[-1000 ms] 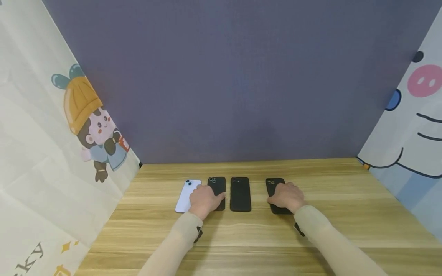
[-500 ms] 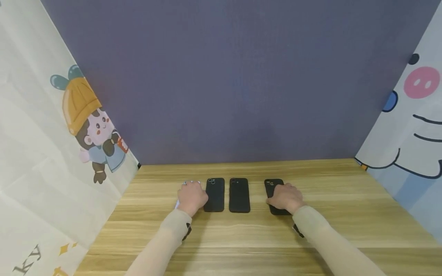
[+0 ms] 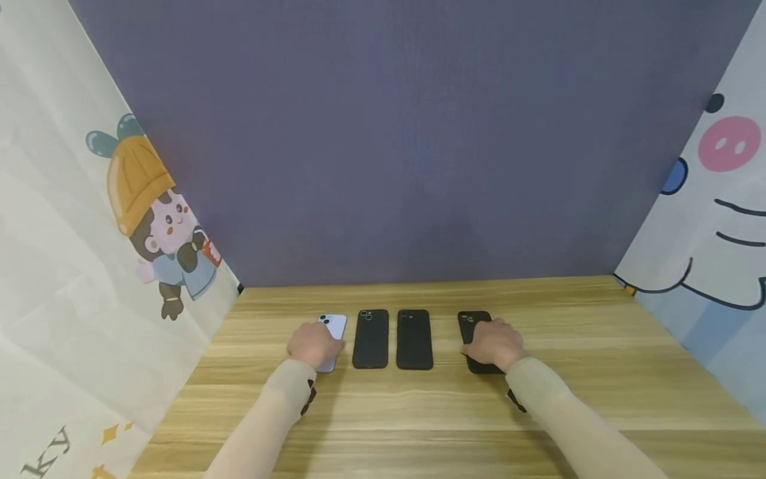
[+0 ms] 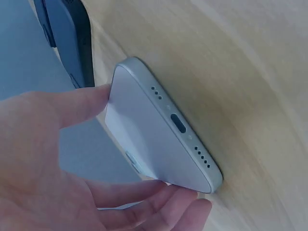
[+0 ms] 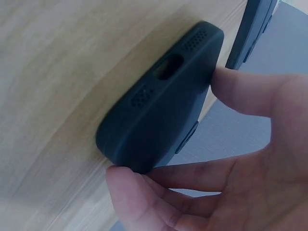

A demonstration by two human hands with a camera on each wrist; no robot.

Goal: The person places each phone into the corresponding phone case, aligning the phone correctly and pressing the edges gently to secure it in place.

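My left hand [image 3: 312,344] pinches a pale white-lilac smartphone [image 4: 144,130] by its two long sides, thumb on one and fingers on the other. The phone lies back-up on the wood, and the hand covers part of it in the head view. To the right, my right hand [image 3: 497,342] grips the sides of a smartphone in a black case [image 5: 163,106], also back-up. Between the hands lie two more black smartphones, one left [image 3: 371,339] and one right [image 3: 414,339], side by side with a narrow gap. Neither hand touches them.
The wood-grain table [image 3: 389,426] ends at a dark grey-purple panel [image 3: 413,146] along the back. White sheets with cartoon prints stand at the left [image 3: 60,233] and right [image 3: 718,233]. Dark bands sit around both wrists.
My left hand has shifted left onto the white-lilac phone and now holds its sides. That phone was slanted and now lies straighter. My right hand has stayed on its black phone.
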